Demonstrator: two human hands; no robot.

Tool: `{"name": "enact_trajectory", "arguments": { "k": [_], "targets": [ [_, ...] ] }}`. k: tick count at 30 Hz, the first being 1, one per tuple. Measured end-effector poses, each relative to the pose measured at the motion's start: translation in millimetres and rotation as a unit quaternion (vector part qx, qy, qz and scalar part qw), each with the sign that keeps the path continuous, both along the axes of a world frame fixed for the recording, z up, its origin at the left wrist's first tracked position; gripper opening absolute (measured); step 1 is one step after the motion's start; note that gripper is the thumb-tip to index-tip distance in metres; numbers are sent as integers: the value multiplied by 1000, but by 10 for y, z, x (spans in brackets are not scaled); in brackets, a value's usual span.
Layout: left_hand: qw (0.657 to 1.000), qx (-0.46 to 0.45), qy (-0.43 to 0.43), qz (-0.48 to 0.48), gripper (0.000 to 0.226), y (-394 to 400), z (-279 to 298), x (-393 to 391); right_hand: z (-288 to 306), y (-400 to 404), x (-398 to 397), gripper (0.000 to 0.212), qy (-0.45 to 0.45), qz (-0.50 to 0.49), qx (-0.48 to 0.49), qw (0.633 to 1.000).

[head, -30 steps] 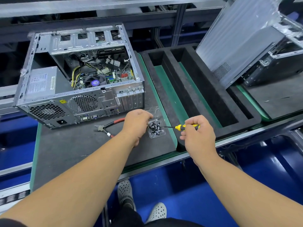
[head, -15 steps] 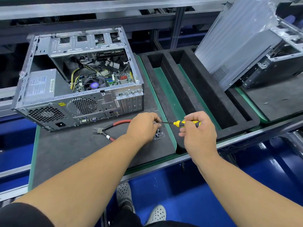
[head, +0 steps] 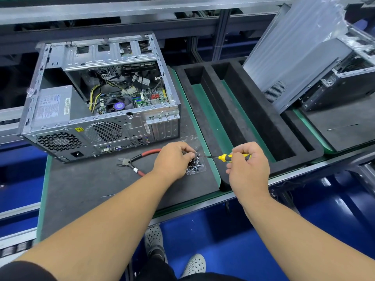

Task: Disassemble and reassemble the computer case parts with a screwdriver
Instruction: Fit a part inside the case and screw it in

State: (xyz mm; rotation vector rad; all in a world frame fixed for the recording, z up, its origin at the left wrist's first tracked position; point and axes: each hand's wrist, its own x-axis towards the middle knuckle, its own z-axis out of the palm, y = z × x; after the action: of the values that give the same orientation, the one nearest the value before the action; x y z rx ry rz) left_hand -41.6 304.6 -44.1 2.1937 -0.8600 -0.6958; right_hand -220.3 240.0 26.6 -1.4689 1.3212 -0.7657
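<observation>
L hand [head: 172, 159] fingertips pinch sth tiny, unclear, at screwdriver [head: 225, 157] tip over screws [head: 194, 166]; R hand [head: 248, 169] grips handle; gray mat [head: 91, 185] mid-frame.

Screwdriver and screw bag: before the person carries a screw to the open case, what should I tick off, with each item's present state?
1. Right hand grips the screwdriver handle: ok.
2. Screwdriver tip reaches the left hand fingers over the screw bag: ok.
3. Screw seated on the tip: cannot tell, too small.
4. Computer case open side up, interior in view: ok.
5. Red-handled cutters lie beside the left hand, not in the case: ok.
</observation>
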Motion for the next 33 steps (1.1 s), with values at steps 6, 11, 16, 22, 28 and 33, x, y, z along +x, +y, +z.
{"name": "enact_trajectory", "arguments": {
  "k": [6,11,16,22,28,33],
  "targets": [
    [993,-70,39,86,22,128,-7,1,-22,43,42,22,24,8,0,1000],
    [921,-146,293,211,17,160,53,-120,-52,68,46,20,42,20,-16,999],
    [951,-116,230,173,24,192,74,-161,-97,81,56,21,59,42,-42,996],
    [990,-50,105,73,20,207,35,-137,-104,75,82,19,70,51,-60,994],
    [996,13,-63,-64,15,194,38,-105,-45,63,79,17,61,58,-87,993],
    [988,43,-115,-90,13,71,78,-124,-10,60,87,17,57,57,-94,992]
  ]
}}
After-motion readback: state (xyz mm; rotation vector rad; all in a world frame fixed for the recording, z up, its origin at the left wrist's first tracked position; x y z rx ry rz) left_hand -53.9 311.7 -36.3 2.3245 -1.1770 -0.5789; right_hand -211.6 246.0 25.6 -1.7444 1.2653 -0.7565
